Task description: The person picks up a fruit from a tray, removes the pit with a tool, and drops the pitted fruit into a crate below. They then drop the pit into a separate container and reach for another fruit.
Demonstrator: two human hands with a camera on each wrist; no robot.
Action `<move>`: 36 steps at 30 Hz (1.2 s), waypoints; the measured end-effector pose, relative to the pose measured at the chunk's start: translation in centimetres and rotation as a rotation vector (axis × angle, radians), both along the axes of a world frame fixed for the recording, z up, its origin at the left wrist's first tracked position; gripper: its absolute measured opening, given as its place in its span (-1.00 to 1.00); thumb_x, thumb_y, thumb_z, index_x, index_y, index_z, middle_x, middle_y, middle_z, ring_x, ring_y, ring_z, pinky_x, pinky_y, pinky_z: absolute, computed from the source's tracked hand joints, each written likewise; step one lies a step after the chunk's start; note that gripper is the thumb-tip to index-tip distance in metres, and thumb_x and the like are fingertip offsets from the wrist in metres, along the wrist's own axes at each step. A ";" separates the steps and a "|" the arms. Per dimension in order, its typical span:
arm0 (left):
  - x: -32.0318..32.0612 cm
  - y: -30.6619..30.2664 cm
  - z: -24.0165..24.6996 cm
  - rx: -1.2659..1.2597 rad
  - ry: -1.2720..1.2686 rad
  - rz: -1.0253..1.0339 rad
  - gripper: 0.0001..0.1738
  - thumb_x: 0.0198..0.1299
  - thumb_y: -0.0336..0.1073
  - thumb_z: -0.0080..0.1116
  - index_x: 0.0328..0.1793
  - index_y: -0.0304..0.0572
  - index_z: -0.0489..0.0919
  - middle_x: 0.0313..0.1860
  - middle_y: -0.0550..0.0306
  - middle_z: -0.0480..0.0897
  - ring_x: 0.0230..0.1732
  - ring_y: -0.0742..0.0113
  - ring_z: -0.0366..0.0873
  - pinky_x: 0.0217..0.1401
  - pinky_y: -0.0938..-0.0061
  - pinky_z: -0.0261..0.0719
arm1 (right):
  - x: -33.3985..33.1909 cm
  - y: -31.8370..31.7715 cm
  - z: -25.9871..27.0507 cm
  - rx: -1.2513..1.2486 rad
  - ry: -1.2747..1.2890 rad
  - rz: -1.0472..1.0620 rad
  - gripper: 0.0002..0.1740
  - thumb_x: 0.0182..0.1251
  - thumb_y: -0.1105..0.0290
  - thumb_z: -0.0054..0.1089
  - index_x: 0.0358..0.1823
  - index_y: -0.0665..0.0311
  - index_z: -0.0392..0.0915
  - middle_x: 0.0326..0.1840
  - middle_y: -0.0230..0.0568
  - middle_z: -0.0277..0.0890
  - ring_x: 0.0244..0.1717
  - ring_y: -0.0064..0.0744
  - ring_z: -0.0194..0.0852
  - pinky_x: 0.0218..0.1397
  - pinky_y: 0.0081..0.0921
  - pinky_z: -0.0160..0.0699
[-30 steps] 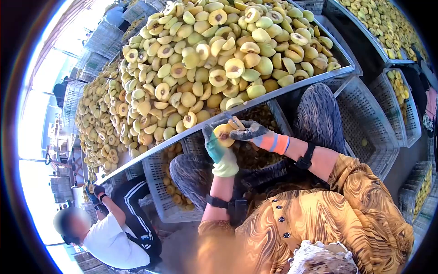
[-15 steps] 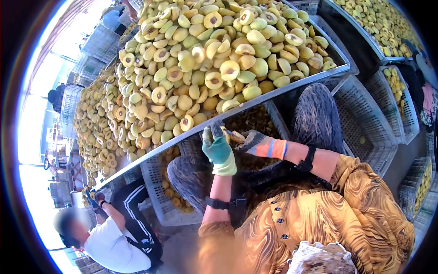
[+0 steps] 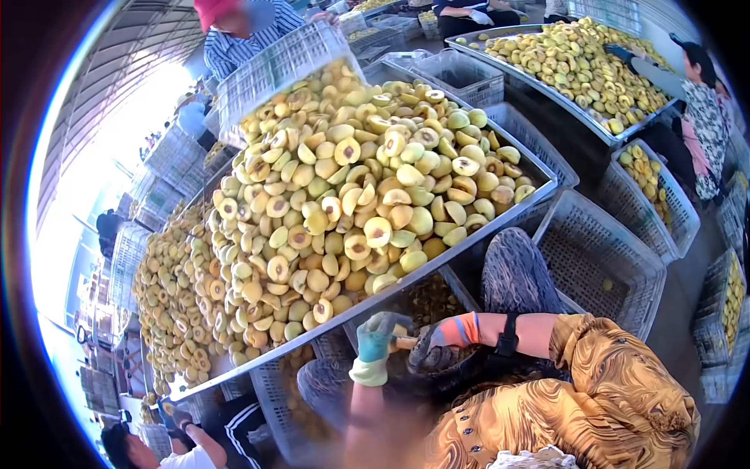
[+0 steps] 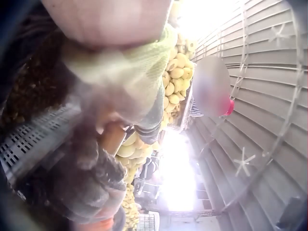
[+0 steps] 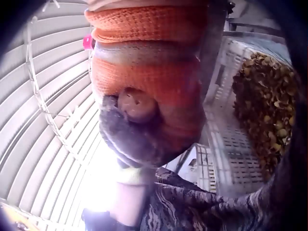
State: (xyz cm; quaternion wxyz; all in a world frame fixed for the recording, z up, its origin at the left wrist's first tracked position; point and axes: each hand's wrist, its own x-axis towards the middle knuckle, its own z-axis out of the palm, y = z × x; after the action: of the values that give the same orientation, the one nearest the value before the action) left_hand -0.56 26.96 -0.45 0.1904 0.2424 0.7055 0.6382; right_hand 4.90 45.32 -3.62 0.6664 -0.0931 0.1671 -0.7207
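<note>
In the head view my gloved left hand (image 3: 376, 338), green and pale yellow, is bent close beside my right hand. Its fingers curl inward, and I cannot tell whether they hold a fruit. My right hand (image 3: 434, 345), in a grey and orange glove, grips a wooden-handled tool (image 3: 404, 342) whose handle points toward the left hand. The handle's round butt (image 5: 137, 105) pokes out of the right fist in the right wrist view; the working end is hidden. Both hands are just below the metal edge of a table (image 3: 344, 313) heaped with halved peaches (image 3: 379, 232).
Beneath the hands a crate (image 5: 226, 139) holds brown scraps. An open grey crate (image 3: 601, 258) stands beside the right knee. Across the table a person in a pink hat (image 3: 215, 12) tilts a crate (image 3: 289, 74) over the heap. Another person (image 3: 141, 449) sits at the left.
My head view has tilted upward, bringing in the person tilting a crate. The peach half seen in my left hand a second ago no longer shows. The right hand keeps its grip on the tool.
</note>
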 end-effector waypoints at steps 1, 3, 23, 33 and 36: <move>-0.2 -0.5 -0.1 0.025 -0.148 -0.058 -0.52 0.23 0.04 0.13 -0.23 -0.32 0.66 -0.31 0.09 0.67 -0.36 0.42 0.58 -0.36 0.60 0.48 | 1.4 0.3 3.8 0.261 0.202 -0.179 -0.74 0.41 0.20 0.00 -0.48 0.04 0.38 -0.77 -0.62 0.09 -0.81 -0.80 0.09 -0.76 -0.81 0.05; 0.4 -0.5 0.9 0.020 -0.167 -0.099 -0.43 0.22 0.13 0.10 -0.25 -0.36 0.64 -0.34 0.06 0.68 -0.36 0.36 0.59 -0.27 0.51 0.54 | 1.7 -0.3 2.6 0.020 -0.030 -0.054 -0.73 0.42 0.20 -0.01 -0.48 0.07 0.34 -0.77 -0.63 0.06 -0.85 -0.79 0.00 -0.82 -0.81 -0.02; -2.3 -1.7 -6.0 0.545 -0.176 0.731 -0.63 0.38 -0.20 -0.18 -0.06 -0.33 0.57 -0.22 0.05 0.65 -0.24 0.30 0.62 -0.09 0.47 0.60 | -3.0 -1.3 -2.4 0.982 1.184 -0.916 -0.51 0.24 0.38 0.15 0.24 0.19 0.42 0.12 -0.09 0.52 0.12 -0.26 0.45 0.18 -0.41 0.38; -1.7 -1.8 -6.9 0.530 -0.112 0.747 -0.61 0.33 -0.38 -0.19 0.21 -0.38 0.45 -0.04 0.07 0.61 -0.08 0.31 0.59 0.10 0.43 0.55 | -2.3 -2.7 -3.3 0.905 0.933 -1.057 -0.58 0.20 0.31 0.26 0.06 0.33 0.54 -0.05 -0.24 0.60 -0.01 -0.52 0.44 0.14 -0.50 0.40; -1.6 -3.3 -5.3 0.416 -0.057 0.759 -0.58 0.29 -0.37 -0.17 0.21 -0.41 0.45 -0.01 -0.01 0.62 -0.06 0.25 0.60 0.09 0.41 0.57 | -1.8 -2.5 -3.9 0.882 0.941 -0.986 -0.55 0.18 0.33 0.27 0.11 0.31 0.52 0.00 -0.27 0.59 0.00 -0.53 0.44 0.14 -0.51 0.40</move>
State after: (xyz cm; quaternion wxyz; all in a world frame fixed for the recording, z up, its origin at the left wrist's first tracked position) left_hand -2.16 23.70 -5.75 -0.0913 -0.0187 0.5956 0.7979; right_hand 3.13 42.82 -7.48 0.1076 -0.0308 0.7204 -0.6845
